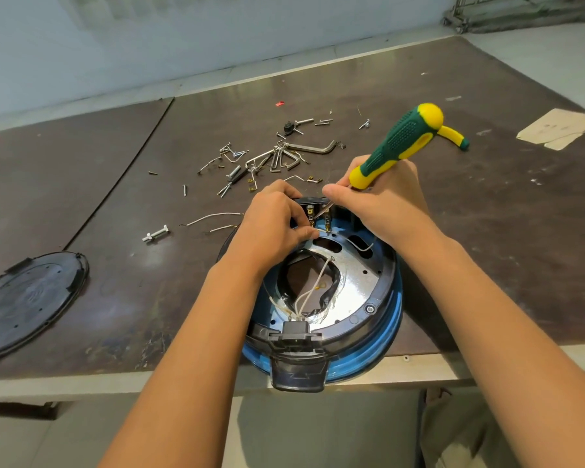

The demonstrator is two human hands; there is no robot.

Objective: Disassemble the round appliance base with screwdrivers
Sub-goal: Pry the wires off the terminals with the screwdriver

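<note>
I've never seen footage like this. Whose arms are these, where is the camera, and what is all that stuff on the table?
There is no robot here. A person is working with bare hands, and the single picture comes from a camera worn on the head, looking forward and down. The right hand grips a green and yellow screwdriver, its tip at the metal terminals on the far side of the round appliance base. The base lies opened up at the near edge of the table. The left hand pinches what looks like a white wire by those terminals. Behind the hands lie hex keys, loose screws and a second screwdriver. A black round cover lies far left.
</note>
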